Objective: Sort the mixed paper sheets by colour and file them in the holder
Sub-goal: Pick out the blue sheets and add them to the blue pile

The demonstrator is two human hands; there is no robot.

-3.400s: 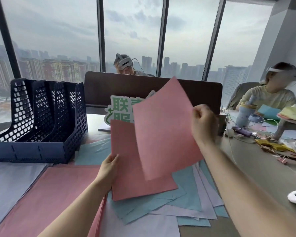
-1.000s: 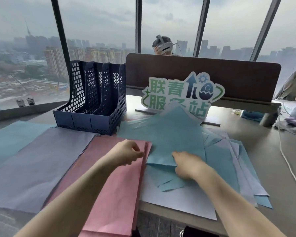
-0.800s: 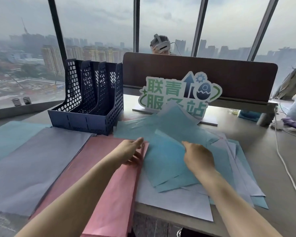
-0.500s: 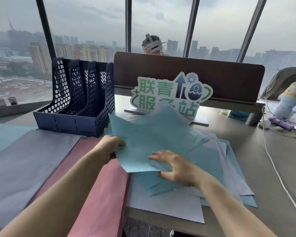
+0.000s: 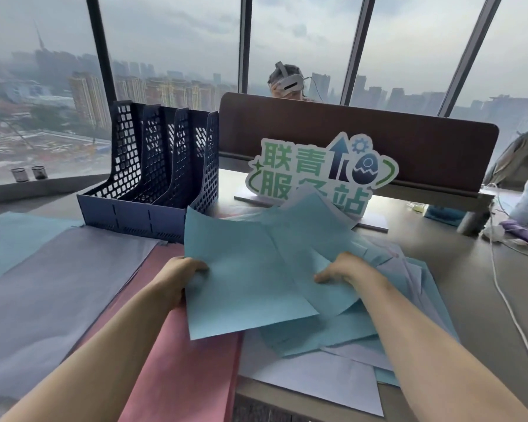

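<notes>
A blue sheet is lifted off the mixed pile of blue and lilac sheets at centre right. My left hand grips its left edge. My right hand holds a second blue sheet just right of it, fingers curled on the paper. Sorted stacks lie on the left: pink, lilac and blue. The dark blue mesh holder stands behind them with nothing visible in its slots.
A green and white sign stands behind the pile, in front of a brown desk divider. A person with a headset sits beyond it. A white cable and small items lie at the right. The desk's front edge runs under the pile.
My left hand left the pink stack and took the left edge of a blue sheet, which rose off the pile. My right hand shifted right onto another blue sheet.
</notes>
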